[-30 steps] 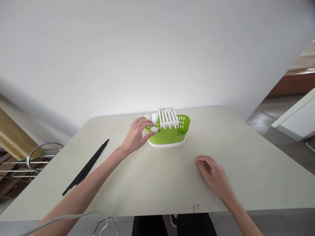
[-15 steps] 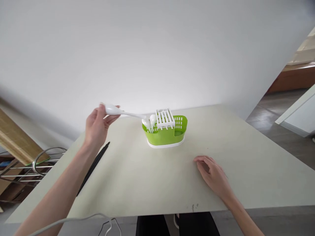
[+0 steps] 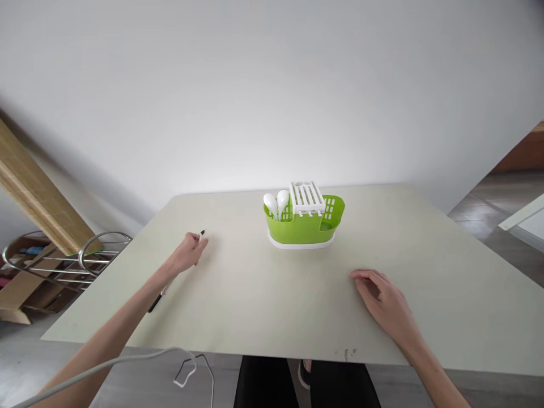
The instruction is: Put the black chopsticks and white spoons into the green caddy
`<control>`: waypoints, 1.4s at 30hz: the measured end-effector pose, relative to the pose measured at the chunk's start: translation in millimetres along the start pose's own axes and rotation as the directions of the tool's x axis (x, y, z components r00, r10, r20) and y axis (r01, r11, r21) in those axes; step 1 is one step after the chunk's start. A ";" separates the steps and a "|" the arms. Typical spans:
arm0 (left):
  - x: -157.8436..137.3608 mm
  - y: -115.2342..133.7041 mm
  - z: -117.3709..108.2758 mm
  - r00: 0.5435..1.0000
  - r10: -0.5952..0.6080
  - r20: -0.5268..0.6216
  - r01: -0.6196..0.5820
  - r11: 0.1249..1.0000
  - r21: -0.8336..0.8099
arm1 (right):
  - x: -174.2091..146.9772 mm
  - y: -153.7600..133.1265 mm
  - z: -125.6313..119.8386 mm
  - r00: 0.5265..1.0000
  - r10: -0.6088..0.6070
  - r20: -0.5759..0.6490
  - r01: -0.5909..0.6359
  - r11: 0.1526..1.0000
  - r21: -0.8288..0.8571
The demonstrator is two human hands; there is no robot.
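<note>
My left hand [image 3: 190, 253] is closed round a white spoon [image 3: 165, 290] low over the left part of the table; most of the spoon is hidden behind the fingers and wrist. Under the same hand run black sticks [image 3: 154, 304], and only their ends show. Whether the fingers also touch the sticks I cannot tell. My right hand [image 3: 385, 300] rests on the table with loosely curled fingers and holds nothing. Between and beyond the hands stands a green basket [image 3: 293, 232] on a white base. Two white spoons [image 3: 276, 203] stand bowl-up in its left end, beside a slotted white rack [image 3: 307, 196].
The pale table [image 3: 255, 306] meets a white wall at the back. A metal wire rack [image 3: 91, 258] and a wooden board [image 3: 42, 195] are off its left edge. A light cable [image 3: 136, 358] hangs across the lower left, in front of my forearm.
My left hand has moved down from beside the basket to the black sticks, still with the white spoon, whose handle now points toward me. The view has shifted; my right hand rests as before.
</note>
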State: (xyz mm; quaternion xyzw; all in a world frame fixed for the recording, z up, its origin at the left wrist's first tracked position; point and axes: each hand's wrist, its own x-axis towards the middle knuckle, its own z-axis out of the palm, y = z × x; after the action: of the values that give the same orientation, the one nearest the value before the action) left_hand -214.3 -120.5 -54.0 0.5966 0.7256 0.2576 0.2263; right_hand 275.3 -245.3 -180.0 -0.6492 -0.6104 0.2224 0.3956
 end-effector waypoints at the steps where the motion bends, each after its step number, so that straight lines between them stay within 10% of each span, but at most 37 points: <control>1: 1.6 -8.1 3.1 1.000 0.001 0.025 -0.003 0.997 0.083 | 0.0 0.5 0.1 1.000 0.001 -0.003 -0.001 1.000 -0.008; 9: -1.2 -22.0 20.8 0.986 0.122 0.112 -0.163 0.826 0.540 | -1.0 -0.1 0.6 1.000 -0.006 -0.011 0.006 1.000 -0.024; 21: -0.6 1.1 29.5 0.944 0.327 0.043 -0.241 0.593 0.768 | 0.3 -1.5 0.7 1.000 0.016 0.006 -0.017 1.000 0.009; 25: 1.5 52.5 40.3 0.865 0.497 -0.060 -0.391 0.746 0.539 | 1.1 -4.0 0.3 1.000 0.023 0.001 -0.023 1.000 0.017; 32: 42.4 156.7 82.9 0.947 0.321 -0.013 -0.321 0.947 0.010 | 1.3 -8.3 -1.3 0.999 0.036 0.021 -0.037 0.998 0.045; 36: 62.8 175.2 98.7 0.955 0.244 0.166 -0.223 0.965 -0.136 | 2.1 -10.5 -0.5 0.999 0.041 0.019 -0.043 0.996 0.073; 42: 59.9 173.9 99.8 0.971 0.239 0.005 -0.214 0.880 -0.423 | 3.3 -12.4 -0.5 1.000 0.020 0.021 -0.021 0.997 0.078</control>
State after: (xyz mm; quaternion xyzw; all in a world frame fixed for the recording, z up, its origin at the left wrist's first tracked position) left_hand -31.6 -24.2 -19.6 0.6217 0.5718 0.4151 0.3379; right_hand 268.6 -242.9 -169.3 -0.6372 -0.5985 0.2565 0.4123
